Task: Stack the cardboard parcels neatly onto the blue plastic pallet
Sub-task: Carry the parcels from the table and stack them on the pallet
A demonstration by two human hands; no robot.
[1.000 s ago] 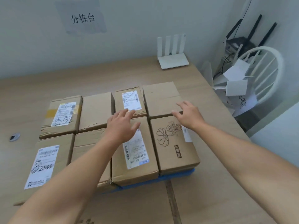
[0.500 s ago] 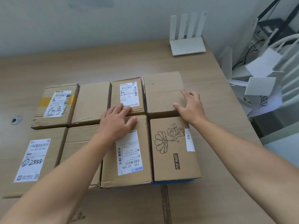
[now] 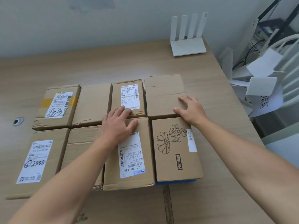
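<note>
The left hand, fingers straight, presses flat on two labelled parcels just left of the flower-printed parcel. The right hand rests spread on the plain parcel directly behind it, whose long axis runs away from the person. That parcel is likely next to be squared over the blue pallet, which shows beneath the flower-printed parcel's near edge.

We are seeing eight cardboard parcels sitting edge to edge in two rows, their sides touching, so the open way in is running over the tops, where our left hand and right hand are lying flat. Bare surface is lying open behind the block, along its right side and in front. A white router is standing at the far right corner, well apart. A chair piled with papers is crowding the right edge.
</note>
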